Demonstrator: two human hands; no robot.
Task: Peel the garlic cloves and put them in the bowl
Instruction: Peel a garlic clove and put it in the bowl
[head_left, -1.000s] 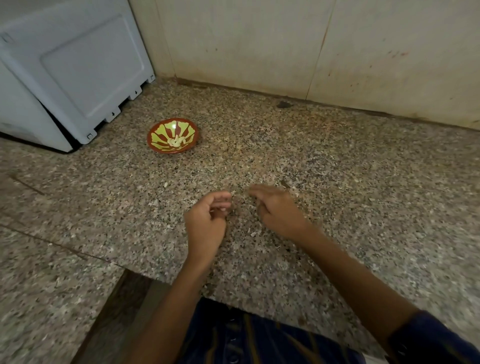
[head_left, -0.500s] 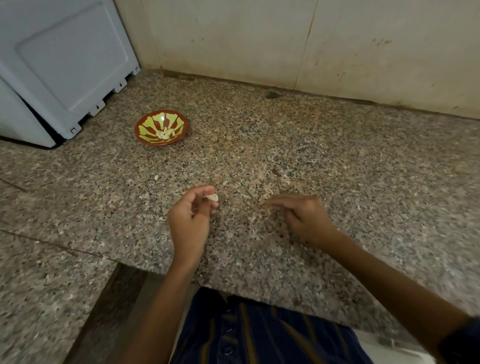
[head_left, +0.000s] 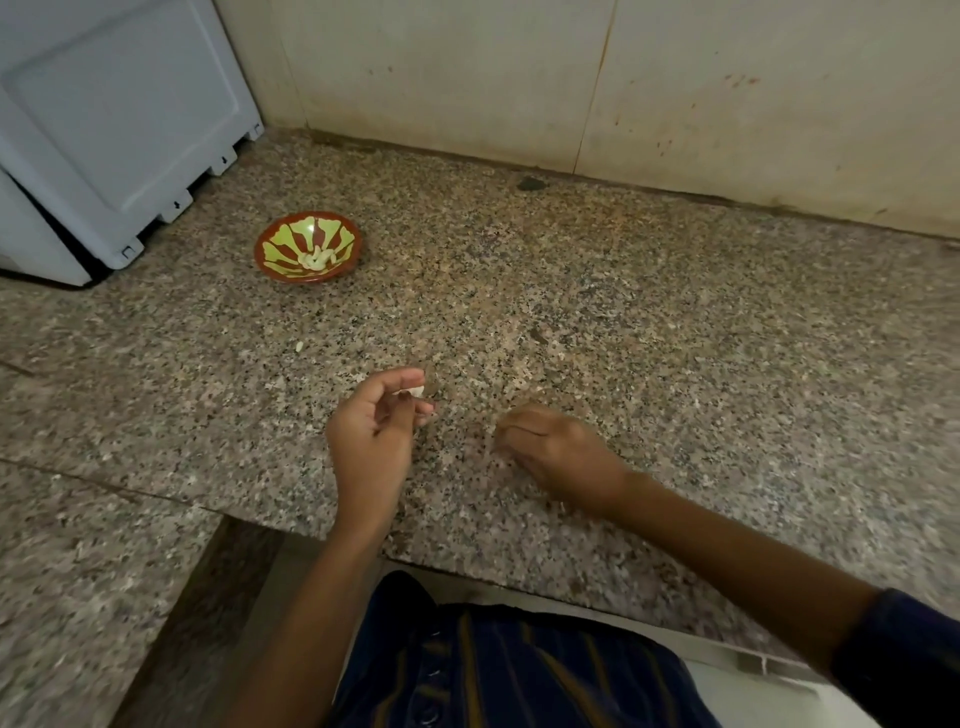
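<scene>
Now the left hand (head_left: 371, 436) pinches a garlic clove (head_left: 415, 392) above the bench (head_left: 675, 338); carry it level to the bowl (head_left: 307, 253) far-left. Right hand's (head_left: 561, 452) curled fingers: contents unclear.

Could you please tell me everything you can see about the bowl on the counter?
The bowl is small, round and shallow, with a reddish-brown rim and outside and a yellow-green inside crossed by dark red stripes that run toward the middle. It looks glazed, with a small glint of light. It stands upright on the speckled stone counter, far left, close to a white appliance but apart from it. A few pale garlic cloves lie at its bottom. Neither hand touches it.
</scene>
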